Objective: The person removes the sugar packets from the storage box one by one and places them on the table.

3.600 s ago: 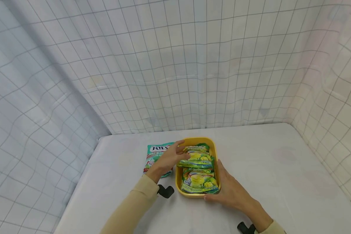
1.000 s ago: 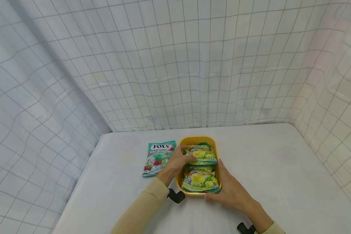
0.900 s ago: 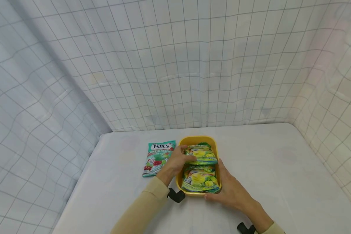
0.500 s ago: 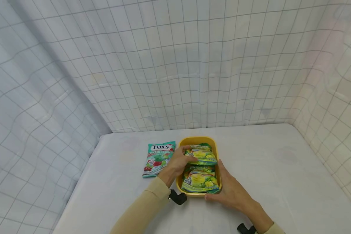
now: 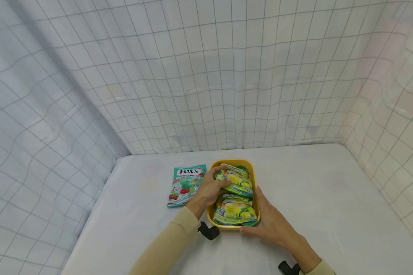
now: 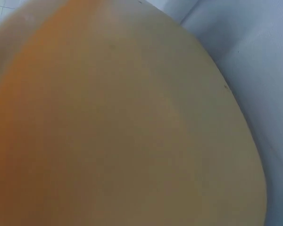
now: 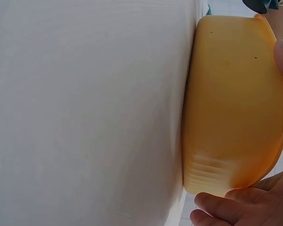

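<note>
Your left hand [image 5: 208, 189] pinches the left end of the far bag [image 5: 240, 185], which sits askew in the far half of the yellow box [image 7: 238, 103]. Your right hand [image 5: 273, 222] braces the box's near right corner, fingers laid along its wall and thumb at its near edge, not clenched. The near bag [image 5: 235, 212] fills the box's near half.

Watch the middle of the box: the far bag's lower edge seems to meet or overlap the near bag, so pressing there may crumple a wrapper or make one ride up. If your right hand slackens while the left pushes, the box could slide. Your left wrist could also knock the teal bag [image 5: 186, 186] just left of the box.

You can't fully see where your left fingers meet the wrapper. Green edges show behind the far bag, but what lies underneath is hidden. The left wrist view gives only a blurred orange-tan surface; the right one cuts your right hand off.
</note>
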`<state>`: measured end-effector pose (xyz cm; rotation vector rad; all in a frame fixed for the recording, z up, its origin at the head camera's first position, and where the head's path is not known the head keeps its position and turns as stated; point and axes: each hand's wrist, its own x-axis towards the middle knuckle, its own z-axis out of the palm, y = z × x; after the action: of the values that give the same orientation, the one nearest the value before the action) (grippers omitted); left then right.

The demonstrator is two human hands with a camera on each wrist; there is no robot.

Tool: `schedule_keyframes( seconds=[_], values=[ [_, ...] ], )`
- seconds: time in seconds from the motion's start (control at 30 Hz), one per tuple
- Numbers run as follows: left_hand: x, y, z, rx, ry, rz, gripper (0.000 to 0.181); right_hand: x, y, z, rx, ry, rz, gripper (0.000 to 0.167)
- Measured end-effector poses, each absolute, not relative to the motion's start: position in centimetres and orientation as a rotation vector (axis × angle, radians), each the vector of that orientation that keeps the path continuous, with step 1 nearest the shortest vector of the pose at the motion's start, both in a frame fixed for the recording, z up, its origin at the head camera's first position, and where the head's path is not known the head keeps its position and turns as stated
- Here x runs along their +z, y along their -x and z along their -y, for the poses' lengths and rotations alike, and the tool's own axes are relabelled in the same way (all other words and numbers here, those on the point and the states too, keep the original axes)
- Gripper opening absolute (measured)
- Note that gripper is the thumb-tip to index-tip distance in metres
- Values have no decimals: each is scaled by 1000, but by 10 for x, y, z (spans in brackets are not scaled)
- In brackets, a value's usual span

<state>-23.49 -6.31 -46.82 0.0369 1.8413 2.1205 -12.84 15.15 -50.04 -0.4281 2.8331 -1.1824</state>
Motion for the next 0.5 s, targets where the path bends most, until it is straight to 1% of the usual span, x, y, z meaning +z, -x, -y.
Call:
schedule_keyframes(
  seconds=[0.23, 0.5],
  values=[
    [-472, 228, 66, 2130, 21, -1859, 63, -504, 127, -148, -1193, 367, -2759, 140],
    [-470, 226, 66, 2188, 21, -1851, 63, -499, 128, -148, -1178, 333, -2793, 140]
  ],
)
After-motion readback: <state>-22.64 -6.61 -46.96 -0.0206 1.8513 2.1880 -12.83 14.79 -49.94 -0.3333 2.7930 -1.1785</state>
